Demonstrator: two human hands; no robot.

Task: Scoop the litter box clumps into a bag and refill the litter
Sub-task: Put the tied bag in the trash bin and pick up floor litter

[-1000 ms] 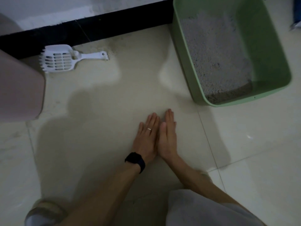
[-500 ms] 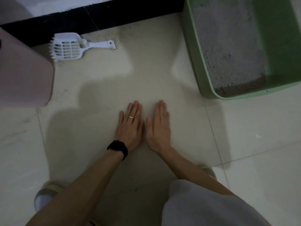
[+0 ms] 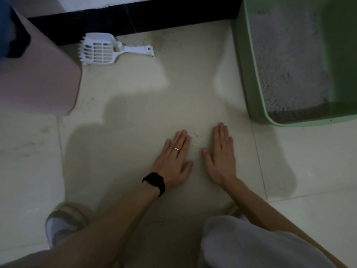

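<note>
Currently, all entries are placed against the box. Box (image 3: 245,64): green, open-topped, standing on the floor (image 3: 135,113). Litter (image 3: 286,55): grey, covering the box bottom, darker along the near wall; clumps cannot be made out in this dim light. Scoop (image 3: 100,50): white, slotted, lying flat well left of the box, close to the black baseboard (image 3: 154,14), touched by neither hand. Bin (image 3: 38,78): pink, further left of the box than the scoop and just beside the scoop; something blue and dark (image 3: 7,29) shows at its top, and whether that is a bag cannot be told. Left hand (image 3: 173,157): palm down on the floor, left of the box's near corner and nearer the person, fingers straight and close together, holding nothing; ring (image 3: 176,149) and black wristband (image 3: 154,182) worn. Right hand (image 3: 222,157): likewise flat, fingers straight, empty, between the left hand and the box, apart from both. Grains (image 3: 196,135): a few dark specks on the floor between the two hands. Refill supply: none in view. Progress, as a judgement: scooping is not in hand, since the scoop lies idle; bagging and refilling both look outstanding; the flat palms suggest attention to spilt grains, not to the box.
</note>
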